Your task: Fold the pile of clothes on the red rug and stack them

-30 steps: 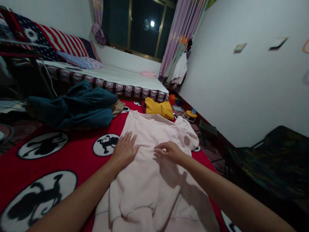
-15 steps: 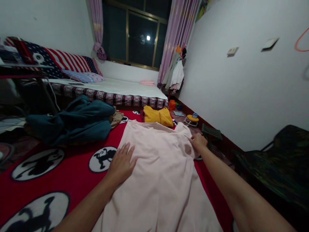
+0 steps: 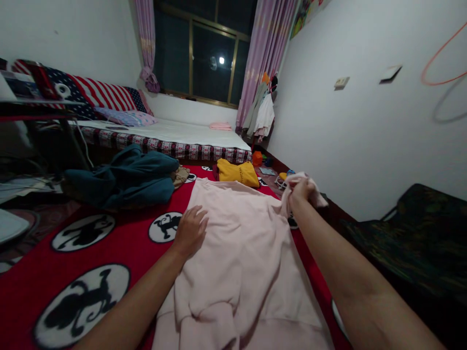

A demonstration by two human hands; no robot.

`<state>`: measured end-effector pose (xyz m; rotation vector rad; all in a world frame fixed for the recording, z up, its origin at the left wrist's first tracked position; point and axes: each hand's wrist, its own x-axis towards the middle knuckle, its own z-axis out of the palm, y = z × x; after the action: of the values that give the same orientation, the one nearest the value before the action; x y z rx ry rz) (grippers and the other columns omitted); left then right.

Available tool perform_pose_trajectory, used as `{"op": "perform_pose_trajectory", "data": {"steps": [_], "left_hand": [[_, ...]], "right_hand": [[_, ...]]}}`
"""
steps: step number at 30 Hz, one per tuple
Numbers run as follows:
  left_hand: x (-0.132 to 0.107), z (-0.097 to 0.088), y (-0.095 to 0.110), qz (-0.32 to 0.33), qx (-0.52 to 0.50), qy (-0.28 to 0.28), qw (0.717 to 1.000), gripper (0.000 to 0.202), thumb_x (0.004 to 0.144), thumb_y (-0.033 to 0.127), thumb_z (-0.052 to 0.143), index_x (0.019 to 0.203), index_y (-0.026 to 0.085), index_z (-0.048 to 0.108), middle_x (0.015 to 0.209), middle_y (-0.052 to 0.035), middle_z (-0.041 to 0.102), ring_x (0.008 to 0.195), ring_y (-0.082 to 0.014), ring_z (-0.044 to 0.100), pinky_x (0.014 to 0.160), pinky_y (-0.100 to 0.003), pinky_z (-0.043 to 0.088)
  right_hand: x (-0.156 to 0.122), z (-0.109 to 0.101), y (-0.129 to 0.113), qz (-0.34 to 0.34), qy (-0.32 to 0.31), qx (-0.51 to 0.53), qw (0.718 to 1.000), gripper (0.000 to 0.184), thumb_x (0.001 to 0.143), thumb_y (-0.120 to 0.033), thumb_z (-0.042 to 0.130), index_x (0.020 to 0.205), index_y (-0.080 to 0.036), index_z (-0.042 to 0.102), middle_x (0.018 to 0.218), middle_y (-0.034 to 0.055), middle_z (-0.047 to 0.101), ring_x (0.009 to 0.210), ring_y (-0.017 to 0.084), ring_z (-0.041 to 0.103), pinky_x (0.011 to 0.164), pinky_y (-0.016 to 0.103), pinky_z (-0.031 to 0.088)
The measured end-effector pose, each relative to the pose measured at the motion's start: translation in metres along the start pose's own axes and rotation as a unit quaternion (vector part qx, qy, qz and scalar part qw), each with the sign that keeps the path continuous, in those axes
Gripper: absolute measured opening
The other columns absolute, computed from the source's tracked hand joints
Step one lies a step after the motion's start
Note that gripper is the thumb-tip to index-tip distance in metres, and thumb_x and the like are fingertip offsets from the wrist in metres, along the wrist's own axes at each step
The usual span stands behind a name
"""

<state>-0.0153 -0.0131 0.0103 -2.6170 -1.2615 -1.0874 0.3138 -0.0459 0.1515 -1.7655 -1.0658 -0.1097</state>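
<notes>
A pale pink sweatshirt [image 3: 233,243] lies spread out in front of me, a ribbed cuff and hem band near the bottom of the view. My left hand [image 3: 190,231] rests on its left edge, fingers apart and pressing lightly on the cloth. At the far right corner, my right hand [image 3: 299,190] is closed around a bunched sleeve, raised off the blanket. Part of that sleeve hangs out past the fingers to the right. Beneath the sweatshirt is a red blanket [image 3: 134,272] with black figures in white ovals.
A folded yellow garment [image 3: 239,172] sits beyond the sweatshirt. Crumpled teal clothing [image 3: 134,175] lies to the left, by a small table [image 3: 40,116]. A bed [image 3: 182,133] stands at the back. A dark camouflage-patterned chair [image 3: 419,243] is at the right.
My right hand has lifted the sleeve and carried it slightly up and outward, bunching it. My left hand stays on the left edge. The view has shifted a little.
</notes>
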Motion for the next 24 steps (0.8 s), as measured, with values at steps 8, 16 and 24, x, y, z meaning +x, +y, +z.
{"op": "perform_pose_trajectory", "data": {"steps": [8, 16, 24], "left_hand": [[-0.006, -0.015, 0.000, 0.092, -0.077, -0.004, 0.993, 0.030, 0.094, 0.027, 0.038, 0.089, 0.017, 0.066, 0.092, -0.0082, 0.068, 0.089, -0.0195, 0.063, 0.082, -0.032, 0.050], [-0.007, -0.011, 0.001, 0.098, -0.031, -0.007, 0.995, 0.029, 0.094, 0.028, 0.040, 0.086, 0.018, 0.067, 0.086, -0.0069, 0.069, 0.086, -0.0185, 0.063, 0.078, -0.029, 0.049], [0.005, -0.007, 0.008, 0.045, 0.000, -0.018, 0.999, 0.047, 0.086, 0.019, 0.046, 0.133, 0.024, 0.049, 0.139, -0.0060, 0.050, 0.090, -0.0163, 0.064, 0.074, -0.026, 0.052]], "right_hand": [[-0.125, 0.008, -0.082, -0.180, -0.299, 0.217, 0.912, 0.022, 0.082, -0.036, 0.062, 0.096, -0.019, 0.063, 0.113, 0.0074, 0.066, 0.085, 0.016, 0.068, 0.070, 0.027, 0.053], [-0.218, -0.068, 0.002, -0.181, -0.223, 0.047, 0.957, 0.017, 0.085, -0.028, 0.056, 0.097, -0.023, 0.067, 0.130, 0.0111, 0.059, 0.123, 0.026, 0.053, 0.103, 0.045, 0.042], [-0.230, -0.117, 0.040, -0.102, -0.212, -0.240, 0.942, 0.047, 0.081, -0.041, 0.057, 0.123, -0.020, 0.058, 0.118, 0.0132, 0.065, 0.106, 0.030, 0.063, 0.084, 0.042, 0.051]]}}
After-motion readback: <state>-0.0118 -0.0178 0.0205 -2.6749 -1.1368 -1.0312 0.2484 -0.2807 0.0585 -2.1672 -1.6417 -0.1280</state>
